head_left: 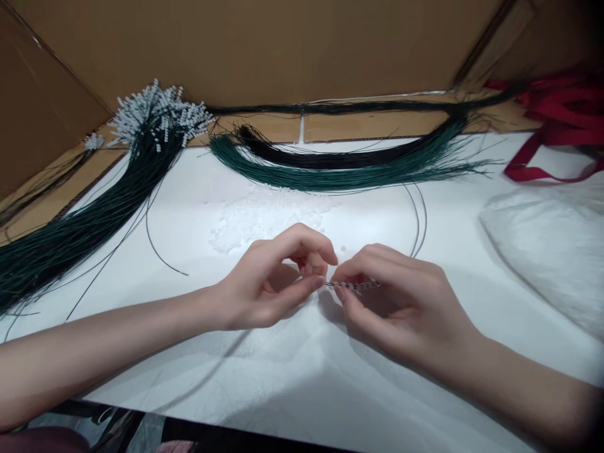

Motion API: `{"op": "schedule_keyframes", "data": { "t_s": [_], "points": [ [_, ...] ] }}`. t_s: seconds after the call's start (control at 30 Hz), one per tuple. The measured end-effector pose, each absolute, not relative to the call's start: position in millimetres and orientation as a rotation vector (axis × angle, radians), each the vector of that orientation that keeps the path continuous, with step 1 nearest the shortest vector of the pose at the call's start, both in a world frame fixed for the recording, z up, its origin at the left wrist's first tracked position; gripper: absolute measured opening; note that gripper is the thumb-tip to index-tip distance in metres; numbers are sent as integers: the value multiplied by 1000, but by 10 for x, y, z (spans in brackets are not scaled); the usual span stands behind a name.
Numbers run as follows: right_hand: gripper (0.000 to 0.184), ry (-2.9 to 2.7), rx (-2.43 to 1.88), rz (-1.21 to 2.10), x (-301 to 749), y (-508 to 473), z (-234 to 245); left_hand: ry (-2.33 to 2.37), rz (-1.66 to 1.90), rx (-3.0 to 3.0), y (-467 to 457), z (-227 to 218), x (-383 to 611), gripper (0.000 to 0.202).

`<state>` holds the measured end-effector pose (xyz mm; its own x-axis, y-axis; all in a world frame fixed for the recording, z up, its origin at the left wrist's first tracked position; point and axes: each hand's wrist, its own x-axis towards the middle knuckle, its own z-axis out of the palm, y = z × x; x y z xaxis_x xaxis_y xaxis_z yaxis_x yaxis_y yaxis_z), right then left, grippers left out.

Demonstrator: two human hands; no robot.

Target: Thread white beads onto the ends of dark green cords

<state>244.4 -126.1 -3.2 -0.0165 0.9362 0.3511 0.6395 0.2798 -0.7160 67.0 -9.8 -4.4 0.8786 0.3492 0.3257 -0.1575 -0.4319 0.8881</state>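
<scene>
Both hands meet over the middle of the white table (302,377). My right hand (401,302) pinches a thin dark wire (356,285) strung with several small clear beads; the wire curves away behind the hand toward the back. My left hand (274,280) has its thumb and fingers pinched together at the wire's tip, perhaps on a bead too small to make out. A scatter of loose clear beads (264,217) lies just beyond the hands.
A bundle of green wires with white beaded ends (155,119) fans out at the back left. Plain green and black wires (340,170) lie across the back. Red ribbon (561,113) sits at far right, a clear plastic bag (552,245) below it. Cardboard walls (264,44) surround the table.
</scene>
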Motion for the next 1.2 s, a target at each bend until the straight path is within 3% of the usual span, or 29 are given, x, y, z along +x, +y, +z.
{"op": "schedule_keyframes", "data": {
  "t_s": [1.2],
  "points": [
    [11,-1804,-1421,489,2438,-1246,-21,205,618,2100,-71,-18,654,19]
  ]
}}
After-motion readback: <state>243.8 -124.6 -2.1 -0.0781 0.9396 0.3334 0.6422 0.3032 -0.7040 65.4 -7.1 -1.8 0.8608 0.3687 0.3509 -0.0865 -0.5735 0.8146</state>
